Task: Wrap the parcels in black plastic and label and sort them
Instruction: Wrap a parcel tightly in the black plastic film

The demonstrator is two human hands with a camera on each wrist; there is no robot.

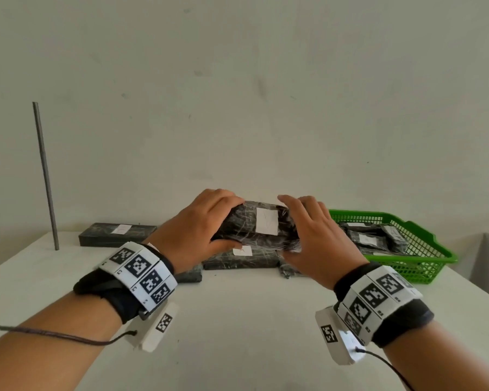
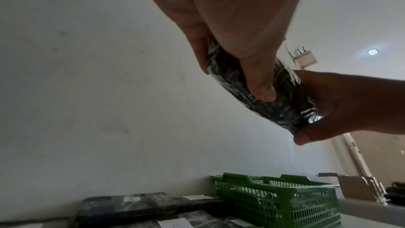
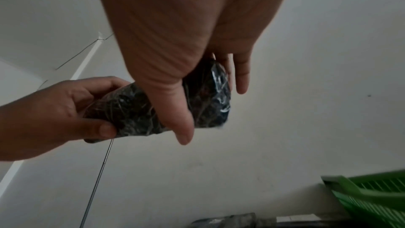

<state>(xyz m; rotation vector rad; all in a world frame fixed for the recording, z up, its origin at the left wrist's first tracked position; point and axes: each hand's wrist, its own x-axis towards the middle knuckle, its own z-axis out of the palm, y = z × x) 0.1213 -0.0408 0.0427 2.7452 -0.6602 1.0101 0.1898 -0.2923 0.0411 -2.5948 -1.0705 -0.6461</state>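
The black plastic-wrapped oblong parcel with a white paper label (image 1: 259, 227) hung above the worktop (image 1: 237, 320), long axis left-right, left hand (image 1: 201, 230) and right hand (image 1: 316, 235) gripping opposite ends; the green plastic lattice basket (image 1: 424, 258) lay rightward, nearer the right hand.

White table (image 1: 237, 320) carries wrapped parcels (image 1: 117, 234), green basket (image 1: 424, 266), upright rod (image 1: 45, 176).

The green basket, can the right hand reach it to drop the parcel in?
Probably yes. The green basket stands just right of the right hand, open-topped, with nothing between them. But both the right and left hand grip the wrapped parcel, so the left must let go or follow.
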